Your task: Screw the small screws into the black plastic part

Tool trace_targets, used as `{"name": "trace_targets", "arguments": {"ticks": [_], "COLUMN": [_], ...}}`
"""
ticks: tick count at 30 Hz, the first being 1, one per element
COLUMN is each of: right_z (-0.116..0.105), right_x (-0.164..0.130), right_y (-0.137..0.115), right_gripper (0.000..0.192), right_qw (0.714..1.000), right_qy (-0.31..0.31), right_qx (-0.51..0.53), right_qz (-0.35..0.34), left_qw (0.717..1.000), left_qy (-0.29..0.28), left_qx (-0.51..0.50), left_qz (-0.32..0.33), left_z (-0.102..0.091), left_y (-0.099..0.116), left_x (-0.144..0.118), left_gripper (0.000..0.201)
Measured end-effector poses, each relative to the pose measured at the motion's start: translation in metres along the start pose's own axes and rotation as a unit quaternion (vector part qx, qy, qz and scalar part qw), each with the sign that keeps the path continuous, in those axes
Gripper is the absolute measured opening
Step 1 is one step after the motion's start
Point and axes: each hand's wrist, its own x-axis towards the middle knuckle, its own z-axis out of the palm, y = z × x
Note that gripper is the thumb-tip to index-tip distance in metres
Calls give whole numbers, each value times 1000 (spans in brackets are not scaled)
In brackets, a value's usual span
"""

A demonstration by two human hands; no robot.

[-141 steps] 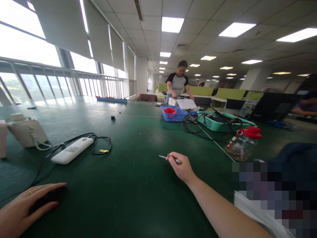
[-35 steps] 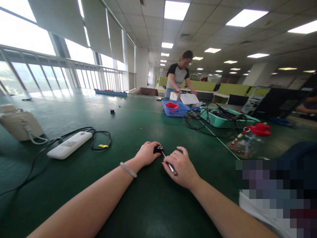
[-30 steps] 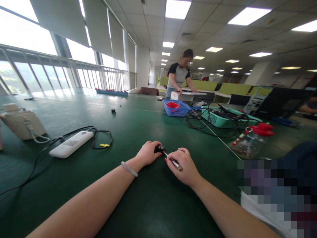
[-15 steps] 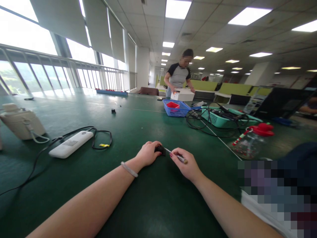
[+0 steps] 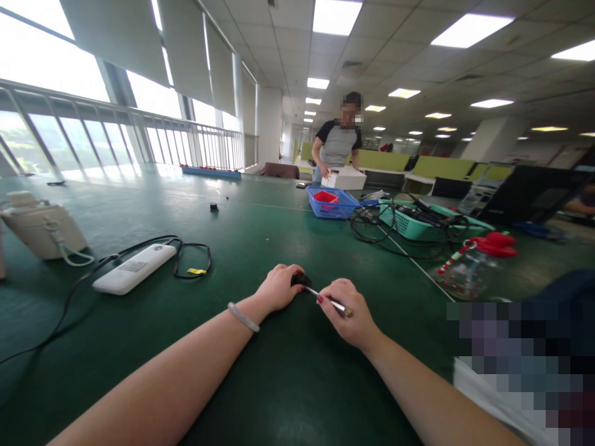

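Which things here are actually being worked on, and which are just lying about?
Being worked on:
left hand on small black part
right hand holding thin metal screwdriver

Lying about:
white rectangular device with black cable
blue plastic basket
clear jar with red lid

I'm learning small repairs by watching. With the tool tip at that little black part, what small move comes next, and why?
Probably a slow twist of the thin screwdriver. The right hand pinches its shaft, and its tip meets the small black part, which the left hand pins to the green table. Whether the tip sits in a screw is too small to tell.
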Motion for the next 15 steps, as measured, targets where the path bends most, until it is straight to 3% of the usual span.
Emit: {"name": "trace_targets", "arguments": {"ticks": [5,15], "right_z": [4,3], "right_x": [0,0], "right_y": [-5,-5], "right_gripper": [14,15], "right_qw": [997,994], "right_qy": [-46,-31], "right_qx": [-60,-95], "right_qz": [-11,-43], "left_qw": [1000,1000], "left_qy": [1,-3], "left_qx": [4,-2], "left_qz": [2,-4], "left_z": [1,1], "left_y": [-1,-1], "left_x": [0,2], "left_gripper": [33,38]}}
